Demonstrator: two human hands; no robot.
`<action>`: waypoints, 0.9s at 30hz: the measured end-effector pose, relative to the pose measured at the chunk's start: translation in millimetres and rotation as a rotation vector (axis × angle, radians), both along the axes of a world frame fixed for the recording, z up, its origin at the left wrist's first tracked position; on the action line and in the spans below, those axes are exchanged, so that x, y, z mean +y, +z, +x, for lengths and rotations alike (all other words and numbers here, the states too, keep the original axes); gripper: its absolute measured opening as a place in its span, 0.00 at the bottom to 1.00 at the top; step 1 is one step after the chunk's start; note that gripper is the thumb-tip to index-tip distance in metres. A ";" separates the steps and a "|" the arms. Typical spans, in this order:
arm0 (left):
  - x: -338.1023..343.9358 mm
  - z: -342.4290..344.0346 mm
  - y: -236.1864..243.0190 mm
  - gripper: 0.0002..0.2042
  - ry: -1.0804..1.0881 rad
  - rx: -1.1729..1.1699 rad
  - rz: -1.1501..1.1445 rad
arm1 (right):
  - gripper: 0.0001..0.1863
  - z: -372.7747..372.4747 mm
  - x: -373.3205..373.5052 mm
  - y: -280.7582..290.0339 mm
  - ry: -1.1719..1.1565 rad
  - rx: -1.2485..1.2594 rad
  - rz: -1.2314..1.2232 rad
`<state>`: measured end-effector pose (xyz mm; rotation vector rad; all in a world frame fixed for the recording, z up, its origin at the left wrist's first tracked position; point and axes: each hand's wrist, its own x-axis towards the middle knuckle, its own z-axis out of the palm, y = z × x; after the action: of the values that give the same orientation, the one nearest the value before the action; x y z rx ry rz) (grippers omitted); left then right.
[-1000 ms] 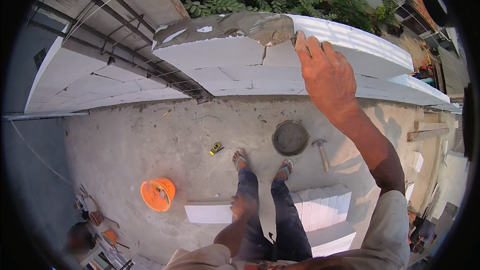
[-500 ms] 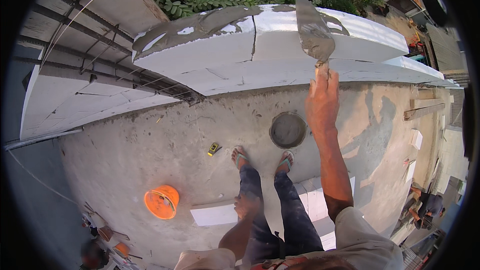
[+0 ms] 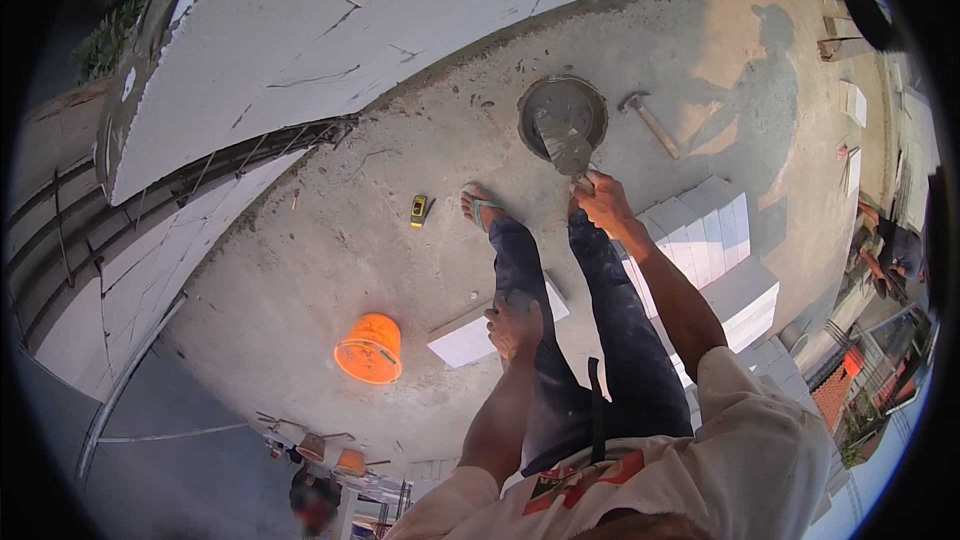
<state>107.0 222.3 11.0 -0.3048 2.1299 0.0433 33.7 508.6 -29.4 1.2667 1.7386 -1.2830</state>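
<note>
My right hand (image 3: 605, 202) is closed around the handle of a trowel (image 3: 565, 148). The trowel's mortar-smeared blade reaches over a round dark tub (image 3: 528, 130) of wet grey mortar; how far the tip dips in is hard to make out. My left hand (image 3: 515, 328) rests against my left thigh, its fingers curled and nothing visible in them. Ahead of me, a wall of white blocks (image 3: 420, 40) curves across the view, with grey mortar (image 3: 148, 45) along its top at the far left.
A hammer (image 3: 650, 125) lies right of the tub, a yellow-black tape measure (image 3: 419, 210) left of my foot. An orange bucket (image 3: 370, 348) and a white block (image 3: 460, 338) are at the left. White blocks (image 3: 700, 230) are stacked at the right. Another person (image 3: 895, 248) crouches far right.
My right hand has brought the trowel down from the wall's top to the mortar tub. The view has tilted down and turned; the hammer now shows. My left hand stays on my leg.
</note>
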 end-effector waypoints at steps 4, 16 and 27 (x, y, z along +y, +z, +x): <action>12.7 -5.5 3.5 0.37 -0.058 -0.041 -0.031 | 0.19 45.9 32.0 -170.5 0.198 -0.028 0.326; 15.8 -1.6 0.7 0.37 -0.093 -0.065 -0.082 | 0.17 46.4 29.7 -214.5 -0.125 0.050 -0.147; 28.7 -23.7 23.1 0.43 -0.043 -0.146 -0.072 | 0.16 -13.8 104.3 135.4 0.154 0.785 -0.017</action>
<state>83.3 251.0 34.1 -0.2949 1.9950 -0.0782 20.0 613.0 106.0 0.6130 2.2734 -1.8387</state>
